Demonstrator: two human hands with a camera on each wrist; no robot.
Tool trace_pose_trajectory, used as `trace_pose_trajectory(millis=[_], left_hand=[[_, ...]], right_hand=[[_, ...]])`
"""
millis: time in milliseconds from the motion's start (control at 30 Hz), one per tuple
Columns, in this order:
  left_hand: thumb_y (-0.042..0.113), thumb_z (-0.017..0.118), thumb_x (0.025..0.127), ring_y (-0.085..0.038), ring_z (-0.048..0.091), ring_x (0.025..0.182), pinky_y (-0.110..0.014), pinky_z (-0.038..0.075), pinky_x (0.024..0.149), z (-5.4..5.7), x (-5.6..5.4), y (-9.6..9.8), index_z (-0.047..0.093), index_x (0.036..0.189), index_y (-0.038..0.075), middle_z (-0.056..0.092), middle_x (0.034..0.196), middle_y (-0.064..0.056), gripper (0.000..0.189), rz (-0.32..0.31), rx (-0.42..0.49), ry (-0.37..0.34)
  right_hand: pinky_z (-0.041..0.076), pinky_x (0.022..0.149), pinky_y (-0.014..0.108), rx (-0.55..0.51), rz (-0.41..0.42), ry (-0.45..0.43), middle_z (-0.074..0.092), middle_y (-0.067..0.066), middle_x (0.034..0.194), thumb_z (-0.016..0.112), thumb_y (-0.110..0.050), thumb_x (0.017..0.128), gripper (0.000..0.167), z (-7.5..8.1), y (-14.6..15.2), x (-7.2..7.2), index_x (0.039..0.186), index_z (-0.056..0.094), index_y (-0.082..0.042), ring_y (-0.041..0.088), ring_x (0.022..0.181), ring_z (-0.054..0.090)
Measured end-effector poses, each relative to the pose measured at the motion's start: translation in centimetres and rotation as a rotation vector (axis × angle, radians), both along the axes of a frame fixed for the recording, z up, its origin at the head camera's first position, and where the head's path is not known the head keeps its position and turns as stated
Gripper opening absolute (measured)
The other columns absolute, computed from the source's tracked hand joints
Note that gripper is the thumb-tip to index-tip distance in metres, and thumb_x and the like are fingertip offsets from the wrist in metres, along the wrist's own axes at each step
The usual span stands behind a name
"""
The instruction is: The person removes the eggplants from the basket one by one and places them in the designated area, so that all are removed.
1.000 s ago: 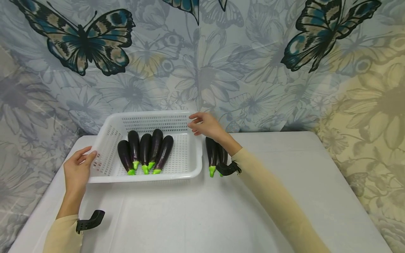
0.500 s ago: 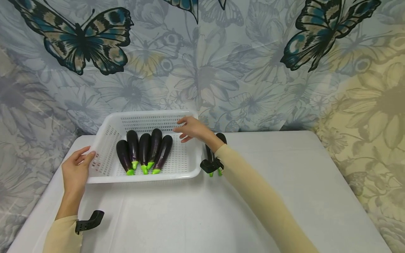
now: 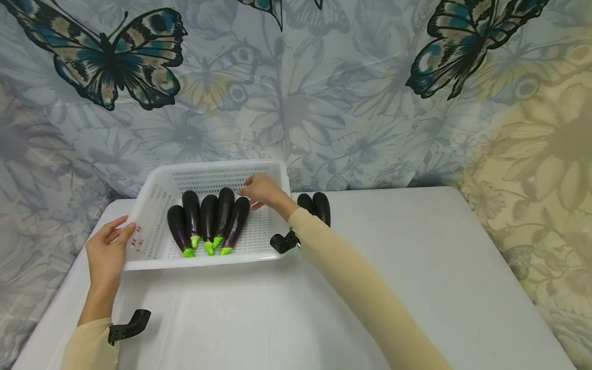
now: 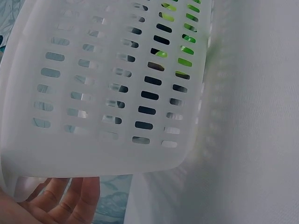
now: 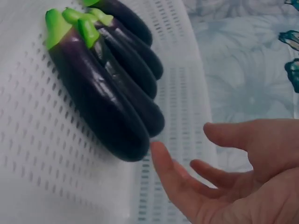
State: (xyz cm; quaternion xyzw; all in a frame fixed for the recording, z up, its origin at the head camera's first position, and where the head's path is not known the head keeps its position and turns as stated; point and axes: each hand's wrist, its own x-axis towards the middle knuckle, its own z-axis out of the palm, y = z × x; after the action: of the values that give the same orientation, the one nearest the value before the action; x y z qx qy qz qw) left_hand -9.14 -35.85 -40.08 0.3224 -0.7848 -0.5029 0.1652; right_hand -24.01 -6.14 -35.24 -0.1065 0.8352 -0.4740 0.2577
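A white perforated plastic basket point(image 3: 270, 253) stands on the left part of the table, holding several dark purple eggplants with bright green stem ends. My left hand point(image 3: 105, 253) grips the basket's left rim; in the left wrist view its fingers point(image 4: 70, 200) show below the rim while the thumb is out of sight. Inside the basket, my right hand point(image 3: 262, 190) hovers by the blunt end of the rightmost eggplant point(image 3: 237, 223). The right wrist view shows its thumb and fingers spread apart, holding nothing, with one fingertip close to that eggplant point(image 5: 100, 102); whether they touch I cannot tell.
Two more eggplants point(image 3: 321, 208) lie on the white-covered table point(image 3: 416, 246) just right of the basket, partly hidden behind the right sleeve point(image 3: 342, 267). A cloth backdrop point(image 3: 300, 103) with butterflies and flowers rises behind the table. Black straps point(image 3: 129, 327) sit on both wrists.
My right hand has moved left and slightly down, from the basket's right rim to the rightmost eggplant inside. The left hand stays on the rim. The view has shifted slightly.
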Motion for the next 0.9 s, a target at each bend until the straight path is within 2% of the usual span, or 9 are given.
trace_pose_trajectory(millis=[67,133,233,300,433,500,633,800,900], left_hand=[[0.031,0.066,0.095,0.005,0.055,0.069,-0.012,0.043,0.056,-0.1,-0.1,0.0,0.058,0.138,0.016,0.058,0.074,0.023,0.046,-0.007,-0.001,0.001],[0.031,0.066,0.095,0.005,0.055,0.068,-0.012,0.042,0.056,0.0,-0.2,-0.1,0.058,0.138,0.016,0.058,0.074,0.024,0.046,-0.004,-0.006,-0.001],[0.032,0.066,0.095,0.005,0.055,0.068,-0.012,0.042,0.056,0.0,-0.2,-0.1,0.058,0.138,0.016,0.058,0.073,0.025,0.046,0.007,0.004,-0.004],[0.031,0.066,0.095,0.005,0.055,0.067,-0.012,0.042,0.056,0.0,-0.2,-0.1,0.058,0.138,0.016,0.058,0.073,0.025,0.046,0.008,0.013,-0.003],[0.031,0.066,0.095,0.005,0.056,0.067,-0.013,0.043,0.055,0.0,-0.1,0.1,0.058,0.138,0.015,0.058,0.073,0.024,0.047,0.004,0.017,0.002],[0.03,0.066,0.095,0.005,0.056,0.067,-0.012,0.043,0.055,0.0,0.0,0.1,0.058,0.138,0.015,0.058,0.072,0.024,0.046,0.002,0.007,0.003],[0.029,0.066,0.095,0.005,0.056,0.067,-0.012,0.043,0.055,0.1,0.0,0.1,0.059,0.137,0.015,0.059,0.073,0.024,0.045,0.001,0.018,0.015],[0.028,0.067,0.094,0.005,0.057,0.067,-0.012,0.044,0.055,0.0,-0.2,0.2,0.06,0.136,0.015,0.06,0.072,0.024,0.044,0.002,0.034,0.031],[0.028,0.067,0.094,0.006,0.057,0.066,-0.012,0.043,0.054,-0.1,-0.2,0.2,0.061,0.135,0.014,0.059,0.071,0.025,0.044,0.013,0.031,0.033]], right_hand=[[0.058,0.07,0.032,0.029,-0.068,0.025,0.055,0.02,0.129,0.064,-0.016,0.095,0.038,-0.4,-0.6,0.0,0.125,0.055,0.006,0.032,0.1,0.066],[0.058,0.069,0.034,0.065,-0.142,0.024,0.057,0.019,0.123,0.067,-0.016,0.093,0.036,-0.8,-1.0,-0.1,0.12,0.056,0.005,0.032,0.094,0.067],[0.058,0.071,0.04,0.119,-0.208,-0.037,0.056,0.02,0.123,0.07,-0.018,0.09,0.042,-1.4,-1.4,-0.3,0.122,0.055,0.005,0.037,0.092,0.067],[0.057,0.074,0.044,0.114,-0.235,-0.102,0.054,0.02,0.129,0.071,-0.02,0.089,0.05,-1.8,-1.6,-0.3,0.13,0.053,0.004,0.042,0.093,0.066],[0.056,0.079,0.045,0.1,-0.234,-0.204,0.054,0.018,0.133,0.072,-0.027,0.09,0.051,-2.4,-2.0,-0.1,0.129,0.058,0.002,0.043,0.096,0.067],[0.056,0.08,0.046,0.102,-0.218,-0.21,0.054,0.018,0.134,0.072,-0.029,0.09,0.052,-2.6,-2.3,0.1,0.129,0.059,0.002,0.043,0.095,0.067],[0.056,0.078,0.045,0.136,-0.202,-0.172,0.055,0.018,0.132,0.076,-0.029,0.087,0.053,-2.7,-3.0,0.2,0.126,0.06,0.004,0.043,0.092,0.068],[0.058,0.071,0.039,0.233,-0.186,-0.103,0.062,0.02,0.121,0.077,-0.024,0.086,0.044,-2.9,-3.4,0.1,0.115,0.064,0.006,0.038,0.082,0.071],[0.058,0.068,0.038,0.238,-0.189,-0.094,0.064,0.021,0.118,0.076,-0.019,0.086,0.042,-3.0,-3.5,0.0,0.115,0.064,0.008,0.036,0.077,0.072]])
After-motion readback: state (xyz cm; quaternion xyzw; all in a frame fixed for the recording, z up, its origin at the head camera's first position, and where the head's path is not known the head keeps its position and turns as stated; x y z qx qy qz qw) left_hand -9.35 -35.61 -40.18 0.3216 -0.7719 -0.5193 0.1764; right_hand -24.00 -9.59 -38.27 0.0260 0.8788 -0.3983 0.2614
